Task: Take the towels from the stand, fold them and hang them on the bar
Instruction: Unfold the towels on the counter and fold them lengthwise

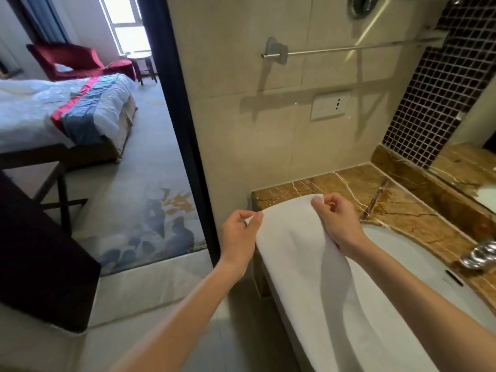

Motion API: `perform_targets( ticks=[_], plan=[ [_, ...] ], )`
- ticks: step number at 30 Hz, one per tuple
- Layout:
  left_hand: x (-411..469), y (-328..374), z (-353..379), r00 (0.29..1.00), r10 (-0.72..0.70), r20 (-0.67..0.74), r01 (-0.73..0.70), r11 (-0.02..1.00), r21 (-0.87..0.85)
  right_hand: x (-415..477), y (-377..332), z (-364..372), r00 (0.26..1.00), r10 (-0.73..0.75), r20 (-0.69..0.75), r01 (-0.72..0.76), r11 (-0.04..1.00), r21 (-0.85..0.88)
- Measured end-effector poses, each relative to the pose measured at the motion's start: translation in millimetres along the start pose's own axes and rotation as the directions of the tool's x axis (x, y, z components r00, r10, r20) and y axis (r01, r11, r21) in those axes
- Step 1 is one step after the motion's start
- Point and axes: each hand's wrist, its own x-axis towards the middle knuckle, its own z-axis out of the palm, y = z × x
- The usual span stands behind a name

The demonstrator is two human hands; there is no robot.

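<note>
Left hand [239, 235] and right hand [338, 219] each pinch a corner of the smooth white towel [300, 253] over veined marble counter [397, 208].

Open air from bench [402, 208] up to bar [349, 48]. Hemmed left by door frame [188, 130], right by faucet [480, 255].

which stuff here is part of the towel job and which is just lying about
Job: white towel, pinched by left hand and right hand; wall bar.
Lying about: sink, tap, wall socket, bed, red chair.
</note>
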Motion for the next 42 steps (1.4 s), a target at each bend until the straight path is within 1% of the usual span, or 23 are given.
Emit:
perform_targets(
  ticks=[4,7,10,11,14,17,19,21,24,27,29,33,36,39,42],
  plan=[
    [34.4,-17.4,21.5,0.997,-0.037,0.062,0.035,0.999,0.019,29.7,28.1,3.4,0.998,0.063,0.011,-0.062,0.996,-0.062],
    [55.2,-37.9,41.7,0.987,-0.079,0.138,0.07,0.995,0.069,50.3,63.0,4.9,0.983,0.182,0.015,-0.181,0.98,-0.078],
    [77.4,-65.3,60.2,0.979,-0.108,0.176,0.086,0.988,0.126,69.5,97.6,9.0,0.961,0.275,0.017,-0.273,0.959,-0.078],
    [84.7,-76.2,66.3,0.977,-0.118,0.18,0.089,0.983,0.16,74.0,108.3,9.1,0.961,0.275,0.01,-0.273,0.959,-0.076],
    [99.8,-106.3,84.0,0.96,-0.171,0.221,0.108,0.956,0.272,85.0,136.4,7.0,0.981,0.195,0.015,-0.193,0.977,-0.089],
    [106.4,-131.6,95.3,0.91,-0.267,0.317,0.138,0.917,0.375,89.6,157.9,6.7,0.985,0.173,0.0,-0.17,0.971,-0.167],
    [112.4,-144.6,101.6,0.874,-0.324,0.362,0.156,0.893,0.422,93.1,166.4,7.9,0.984,0.175,-0.006,-0.172,0.955,-0.241],
    [119.4,-153.8,107.6,0.857,-0.35,0.379,0.155,0.875,0.458,96.6,171.6,7.9,0.983,0.185,0.008,-0.172,0.931,-0.323],
    [124.8,-163.5,115.6,0.836,-0.351,0.421,0.103,0.855,0.508,98.3,181.6,5.7,0.963,0.267,0.036,-0.23,0.885,-0.404],
    [127.3,-172.9,120.5,0.854,-0.319,0.411,0.062,0.847,0.528,101.0,192.1,5.8,0.941,0.333,0.061,-0.272,0.853,-0.446],
    [129.3,-176.7,122.0,0.864,-0.325,0.385,0.079,0.842,0.533,106.9,194.3,8.9,0.935,0.346,0.074,-0.273,0.839,-0.47],
    [131.8,-184.9,122.9,0.885,-0.358,0.297,0.157,0.831,0.534,117.1,195.8,16.2,0.939,0.333,0.086,-0.237,0.807,-0.542],
    [133.3,-187.7,123.3,0.896,-0.374,0.241,0.2,0.822,0.533,125.1,196.6,21.2,0.936,0.335,0.11,-0.191,0.743,-0.641],
    [139.0,-188.8,124.1,0.908,-0.357,0.22,0.194,0.823,0.533,134.4,197.5,27.7,0.92,0.379,0.103,-0.206,0.689,-0.695],
    [143.0,-190.0,124.8,0.919,-0.337,0.204,0.173,0.811,0.559,136.4,199.1,32.5,0.912,0.399,0.094,-0.219,0.669,-0.711]
  ],
)
